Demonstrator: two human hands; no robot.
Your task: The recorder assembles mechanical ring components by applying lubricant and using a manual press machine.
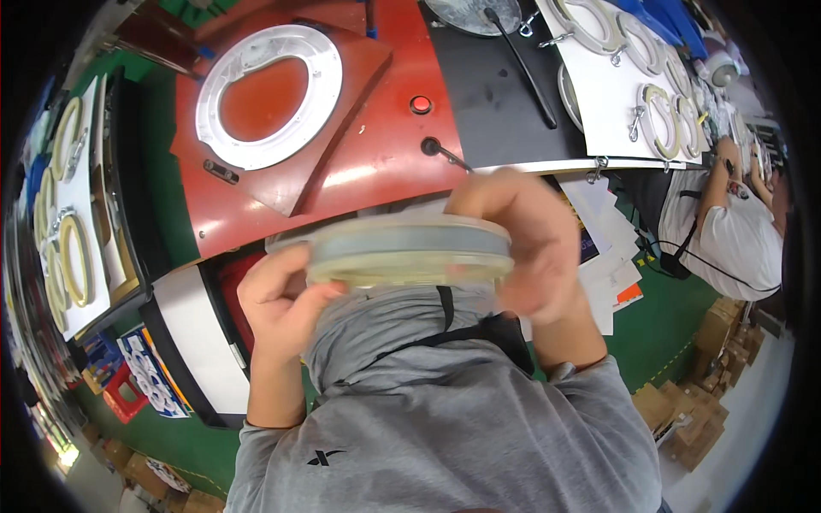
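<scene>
Left hand (282, 299): pinching the held ring (410, 244) by its left end
Right hand (539, 248): gripping its right end, blurred
Held ring: edge-on before the grey shirt (479, 427), near the worktop (385, 154)
Worktop: white frame (325, 85) on a red board (295, 184)
Marking: small dark mark on the shirt
Right: pale rings (650, 120) on a sheet (603, 128); a co-worker (735, 248) beyond
Boxes (697, 427): cardboard, contents unclear

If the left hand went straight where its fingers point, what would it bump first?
Probably the pale, grey-banded ring: the left hand seems to hold its end, though blur makes depth unclear.
</scene>
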